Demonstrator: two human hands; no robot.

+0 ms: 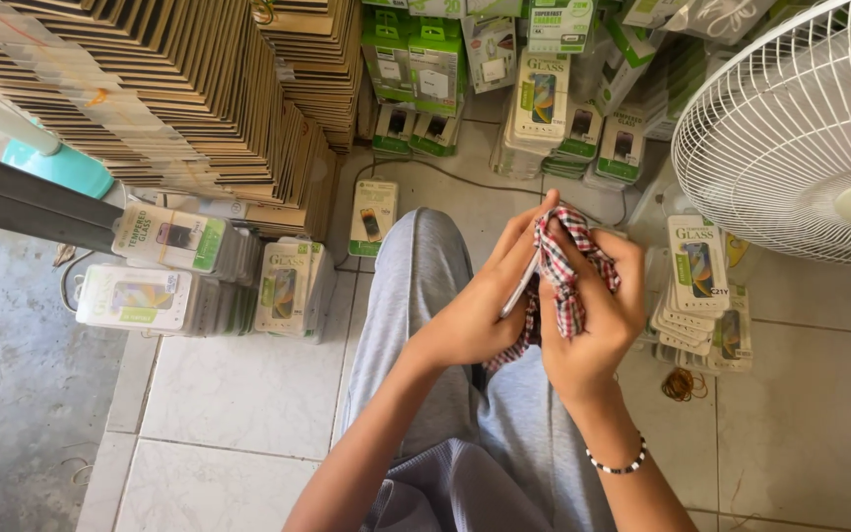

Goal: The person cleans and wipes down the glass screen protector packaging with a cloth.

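Observation:
My left hand [475,310] holds a thin flat white slab [521,284], seen edge-on, above my lap. My right hand [598,310] presses a red, white and black checked cloth [565,261] against that slab, with the cloth bunched between fingers and thumb. A bead bracelet [618,463] sits on my right wrist. I sit on the floor in grey trousers [416,286], and the cloth's lower end hangs down toward my lap.
Stacks of clear packs with green and white card inserts lie left [194,281], right [696,286] and ahead [544,99]. Tall piles of flat brown cardboard [160,99] rise at upper left. A white fan guard [800,138] stands at right. Rubber bands [682,384] lie on the tiles.

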